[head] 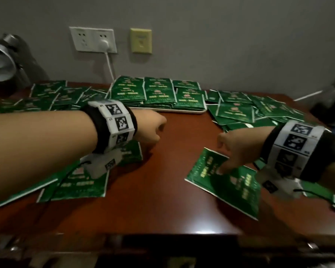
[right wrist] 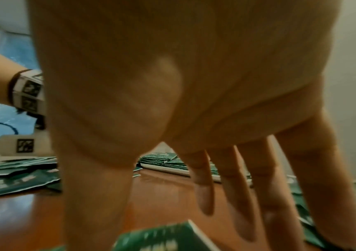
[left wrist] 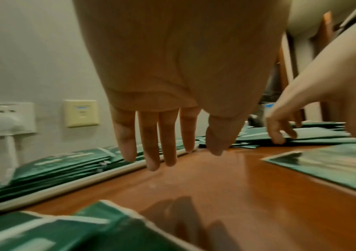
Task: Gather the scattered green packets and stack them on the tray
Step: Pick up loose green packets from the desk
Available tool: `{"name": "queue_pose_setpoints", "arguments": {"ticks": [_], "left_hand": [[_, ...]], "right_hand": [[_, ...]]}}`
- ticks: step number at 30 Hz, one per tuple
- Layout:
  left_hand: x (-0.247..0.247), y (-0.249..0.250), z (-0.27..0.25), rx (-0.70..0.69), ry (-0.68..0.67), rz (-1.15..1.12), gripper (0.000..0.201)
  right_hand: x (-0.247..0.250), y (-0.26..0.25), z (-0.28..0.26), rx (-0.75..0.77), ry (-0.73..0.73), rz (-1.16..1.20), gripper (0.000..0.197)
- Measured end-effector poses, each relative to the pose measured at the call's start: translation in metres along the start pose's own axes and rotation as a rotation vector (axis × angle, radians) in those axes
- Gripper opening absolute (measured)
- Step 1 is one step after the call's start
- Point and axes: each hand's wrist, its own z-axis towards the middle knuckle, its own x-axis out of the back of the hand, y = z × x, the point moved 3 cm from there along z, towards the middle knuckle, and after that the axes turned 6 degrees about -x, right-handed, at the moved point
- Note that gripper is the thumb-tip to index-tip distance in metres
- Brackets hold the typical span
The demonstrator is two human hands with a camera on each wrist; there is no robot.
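A packet (head: 224, 184) lies flat on the worktop (head: 162, 190) near the front edge, right hand (head: 238, 149) reaching down, fingers (right wrist: 203, 186) spread, holding nothing. Left hand (head: 149, 128) hovers, fingers straight. Slick foil may slide away; the tray (head: 182, 111) is already piled.

I found the counter (head: 168, 151) to be polished reddish wood, glossy enough to mirror finger shadows. The green packets (head: 226, 182) looked like shiny foil-type film with pale edges. The tray (head: 184, 110) appeared smooth white plastic.
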Motion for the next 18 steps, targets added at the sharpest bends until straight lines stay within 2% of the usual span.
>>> {"name": "queue_pose_setpoints", "arguments": {"ticks": [5,8,10,12,15,18], "left_hand": [[-0.025,0.100,-0.004,-0.168,0.005,0.003,0.038],[-0.039,0.144,-0.003,-0.120,0.007,-0.011,0.067],[-0.047,0.158,0.000,-0.061,-0.016,-0.028,0.088],[-0.053,0.162,0.003,-0.025,-0.034,-0.049,0.100],[-0.055,0.157,0.004,-0.011,0.022,-0.152,0.101],[-0.044,0.150,0.001,-0.015,0.159,-0.362,0.077]], "right_hand": [[-0.047,0.018,-0.040,-0.101,0.012,0.070,0.079],[-0.062,0.017,-0.050,-0.138,0.020,0.216,0.085],[-0.066,0.012,-0.052,-0.105,0.029,0.298,0.067],[-0.067,0.006,-0.052,-0.025,0.027,0.352,0.044],[-0.061,0.007,-0.053,0.012,0.169,0.530,0.023],[-0.055,0.010,-0.049,0.043,0.336,0.782,0.013]]}}
